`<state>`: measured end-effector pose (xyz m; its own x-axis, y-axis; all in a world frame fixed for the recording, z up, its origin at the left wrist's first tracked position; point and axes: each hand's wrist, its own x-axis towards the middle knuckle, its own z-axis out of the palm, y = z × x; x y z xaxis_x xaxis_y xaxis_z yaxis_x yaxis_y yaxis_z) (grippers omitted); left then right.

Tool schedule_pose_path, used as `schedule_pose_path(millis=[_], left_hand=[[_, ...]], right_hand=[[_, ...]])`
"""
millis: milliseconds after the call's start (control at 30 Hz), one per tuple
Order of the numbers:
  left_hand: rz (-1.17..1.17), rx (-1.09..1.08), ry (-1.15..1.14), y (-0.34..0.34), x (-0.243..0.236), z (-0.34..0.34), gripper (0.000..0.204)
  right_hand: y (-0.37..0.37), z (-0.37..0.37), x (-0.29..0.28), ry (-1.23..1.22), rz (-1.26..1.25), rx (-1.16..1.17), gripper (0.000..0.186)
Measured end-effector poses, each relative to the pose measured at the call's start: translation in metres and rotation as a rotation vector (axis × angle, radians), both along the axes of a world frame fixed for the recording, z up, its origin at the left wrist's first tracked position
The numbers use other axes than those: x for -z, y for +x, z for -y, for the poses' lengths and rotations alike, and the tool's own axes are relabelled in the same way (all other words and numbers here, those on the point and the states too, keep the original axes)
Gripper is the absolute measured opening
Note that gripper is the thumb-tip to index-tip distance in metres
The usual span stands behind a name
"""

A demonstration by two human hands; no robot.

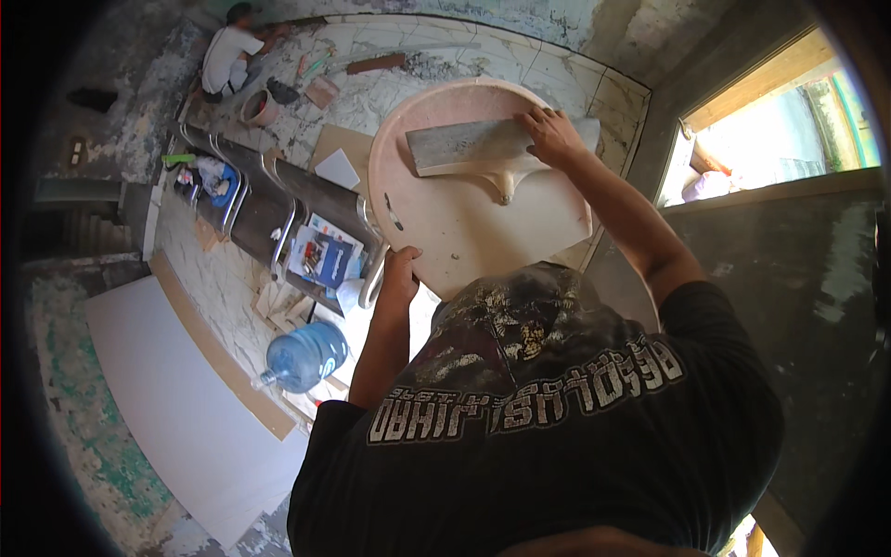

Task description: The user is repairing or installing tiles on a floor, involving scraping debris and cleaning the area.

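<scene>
In front of me stands a large pale pink piece with a rounded far end and a raised rim [382,139]; I cannot tell its exact kind. A long grey board [455,147] lies across it, above a cream, funnel-shaped part [506,186]. My right hand [554,135] is closed over the board's right part, fingers at its far edge. At the near left edge of the pink piece, my left hand [402,267] grips with the thumb on top; its other fingers are mostly hidden. A small dark, slim tool [394,213] lies on the pink surface.
Linked metal chairs [251,209] stand on the left, carrying papers [325,255] and bags. Beside them lie a blue water bottle [306,356] and a large white panel [195,399]. Far left, a person [230,51] crouches near a bucket [260,109]. A window [770,121] is at right.
</scene>
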<state>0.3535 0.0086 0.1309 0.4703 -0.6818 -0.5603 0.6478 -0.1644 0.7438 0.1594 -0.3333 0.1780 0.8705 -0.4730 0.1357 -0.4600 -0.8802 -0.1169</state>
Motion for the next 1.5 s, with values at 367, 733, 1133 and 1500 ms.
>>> schedule_pose_path(millis=[367,733,1133,1500], left_hand=[[-0.061,0.003,0.094,0.032,0.024,0.119,0.049],[-0.171,-0.430,-0.181,-0.046,-0.002,0.207,0.051],[-0.105,-0.544,-0.502,0.028,-0.034,0.185,0.064],[0.011,-0.645,-0.451,0.141,-0.089,0.143,0.060]], right_hand=[[-0.016,0.067,-0.023,0.556,0.196,0.358,0.023],[0.061,0.124,-0.043,0.388,0.451,-0.462,0.010],[0.119,0.089,-0.068,0.448,0.541,-0.911,0.019],[0.013,0.196,0.086,0.669,0.388,0.640,0.025]])
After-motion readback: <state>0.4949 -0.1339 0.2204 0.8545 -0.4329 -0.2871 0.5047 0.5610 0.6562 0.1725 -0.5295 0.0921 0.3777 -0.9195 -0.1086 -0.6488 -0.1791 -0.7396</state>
